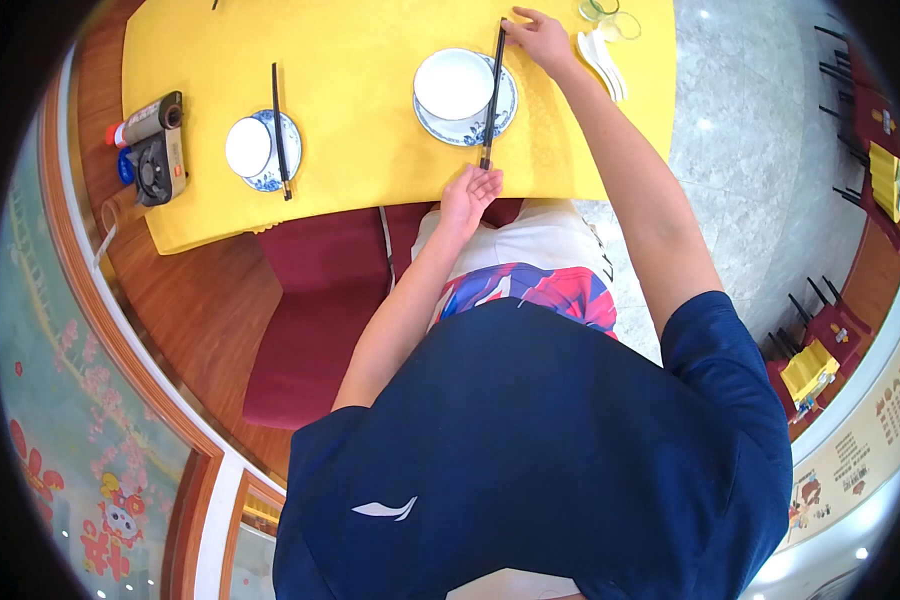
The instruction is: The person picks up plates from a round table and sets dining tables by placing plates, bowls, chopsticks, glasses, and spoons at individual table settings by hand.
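A pair of dark chopsticks (494, 95) lies across the right side of a blue-patterned plate (467, 131), beside the white bowl (454, 84) on that plate. My right hand (540, 40) is at the far end of the chopsticks, thumb and fingertips against them. At the near end, by the table's front edge, my left hand (471, 197) has its fingers curled, with the fingertips close to the chopsticks' tips. Whether those fingers grip them is hard to tell.
On the yellow tablecloth (350, 130), a second bowl (248, 147) and chopsticks (279, 130) share a plate. A portable stove (157, 168) stands at the left edge. White spoons (602, 66) and glasses (622, 26) are at the right. A red chair (305, 320) is below.
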Action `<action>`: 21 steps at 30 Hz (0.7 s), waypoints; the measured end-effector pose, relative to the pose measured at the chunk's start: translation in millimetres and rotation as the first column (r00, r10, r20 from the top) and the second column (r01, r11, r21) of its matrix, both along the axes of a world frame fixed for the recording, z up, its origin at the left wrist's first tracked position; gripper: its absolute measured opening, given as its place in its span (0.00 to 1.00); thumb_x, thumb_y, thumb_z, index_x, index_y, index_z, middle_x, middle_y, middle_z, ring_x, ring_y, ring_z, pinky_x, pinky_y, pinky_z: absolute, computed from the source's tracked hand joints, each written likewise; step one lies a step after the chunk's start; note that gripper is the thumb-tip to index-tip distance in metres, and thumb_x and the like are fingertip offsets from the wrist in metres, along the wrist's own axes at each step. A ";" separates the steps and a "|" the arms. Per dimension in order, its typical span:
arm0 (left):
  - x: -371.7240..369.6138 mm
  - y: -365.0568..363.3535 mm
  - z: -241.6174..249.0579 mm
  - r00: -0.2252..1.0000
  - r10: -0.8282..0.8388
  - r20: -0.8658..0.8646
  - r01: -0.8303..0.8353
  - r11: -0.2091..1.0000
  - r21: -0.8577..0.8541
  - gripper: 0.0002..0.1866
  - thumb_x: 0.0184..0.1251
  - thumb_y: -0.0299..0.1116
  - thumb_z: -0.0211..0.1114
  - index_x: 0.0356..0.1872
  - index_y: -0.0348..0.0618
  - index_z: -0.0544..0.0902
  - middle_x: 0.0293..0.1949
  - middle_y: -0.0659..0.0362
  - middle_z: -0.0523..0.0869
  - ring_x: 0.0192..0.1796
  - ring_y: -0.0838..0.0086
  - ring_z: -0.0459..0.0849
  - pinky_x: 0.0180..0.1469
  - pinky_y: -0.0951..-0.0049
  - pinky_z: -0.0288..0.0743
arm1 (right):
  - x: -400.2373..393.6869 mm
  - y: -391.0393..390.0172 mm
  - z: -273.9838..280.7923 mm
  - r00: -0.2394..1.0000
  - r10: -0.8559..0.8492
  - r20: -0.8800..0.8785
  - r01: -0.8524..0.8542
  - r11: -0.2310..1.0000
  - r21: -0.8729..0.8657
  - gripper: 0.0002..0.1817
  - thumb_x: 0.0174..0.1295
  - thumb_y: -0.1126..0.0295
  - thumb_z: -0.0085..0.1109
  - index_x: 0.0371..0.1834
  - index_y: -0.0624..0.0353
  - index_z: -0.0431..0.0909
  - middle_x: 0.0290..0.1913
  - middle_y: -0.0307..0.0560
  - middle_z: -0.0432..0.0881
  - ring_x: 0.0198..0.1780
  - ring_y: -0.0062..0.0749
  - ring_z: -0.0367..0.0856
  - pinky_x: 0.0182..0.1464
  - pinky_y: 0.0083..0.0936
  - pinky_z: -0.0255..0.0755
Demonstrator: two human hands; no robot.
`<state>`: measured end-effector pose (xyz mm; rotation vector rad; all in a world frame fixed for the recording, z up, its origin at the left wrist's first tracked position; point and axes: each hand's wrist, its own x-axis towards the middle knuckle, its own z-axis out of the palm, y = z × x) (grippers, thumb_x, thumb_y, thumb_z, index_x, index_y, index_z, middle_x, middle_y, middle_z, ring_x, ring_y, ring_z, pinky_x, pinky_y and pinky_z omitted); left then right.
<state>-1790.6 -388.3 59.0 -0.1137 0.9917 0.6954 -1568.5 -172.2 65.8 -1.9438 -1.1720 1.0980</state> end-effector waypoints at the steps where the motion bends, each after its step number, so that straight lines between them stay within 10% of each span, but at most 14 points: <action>1: 0.0 -1.6 1.0 1.000 -0.004 0.005 0.004 1.000 -0.003 0.22 0.81 0.42 0.49 0.55 0.29 0.75 0.49 0.45 0.84 0.51 0.65 0.83 0.59 0.63 0.78 | 1.3 -2.7 3.1 0.996 -0.064 0.057 0.062 0.997 0.041 0.18 0.61 0.61 0.67 0.54 0.53 0.84 0.33 0.40 0.89 0.38 0.22 0.88 0.39 0.21 0.78; 12: -59.6 -24.1 1.1 0.897 -0.160 -0.412 0.186 0.982 0.025 0.26 0.80 0.47 0.46 0.48 0.27 0.79 0.39 0.47 0.87 0.38 0.68 0.86 0.45 0.70 0.81 | 99.3 -112.2 57.3 0.853 -0.428 0.298 0.421 0.903 0.090 0.24 0.57 0.59 0.70 0.54 0.57 0.79 0.40 0.48 0.85 0.38 0.33 0.85 0.43 0.29 0.77; 18: -105.5 -21.0 -5.0 0.897 0.018 -0.442 0.000 0.999 0.041 0.22 0.81 0.44 0.47 0.47 0.34 0.80 0.30 0.59 0.82 0.29 0.78 0.77 0.36 0.75 0.74 | 112.4 -31.0 81.0 0.678 -0.104 0.727 -0.113 0.963 0.244 0.38 0.52 0.50 0.71 0.66 0.49 0.72 0.60 0.48 0.78 0.58 0.41 0.78 0.55 0.39 0.74; 21: -113.0 -24.4 3.4 0.874 0.131 -0.468 -0.115 0.991 0.062 0.21 0.80 0.45 0.48 0.47 0.36 0.80 0.30 0.59 0.82 0.28 0.78 0.76 0.35 0.75 0.74 | 109.6 21.7 69.7 0.411 0.187 0.892 -0.301 0.952 -0.061 0.33 0.54 0.53 0.68 0.66 0.38 0.73 0.58 0.45 0.79 0.61 0.39 0.78 0.58 0.50 0.71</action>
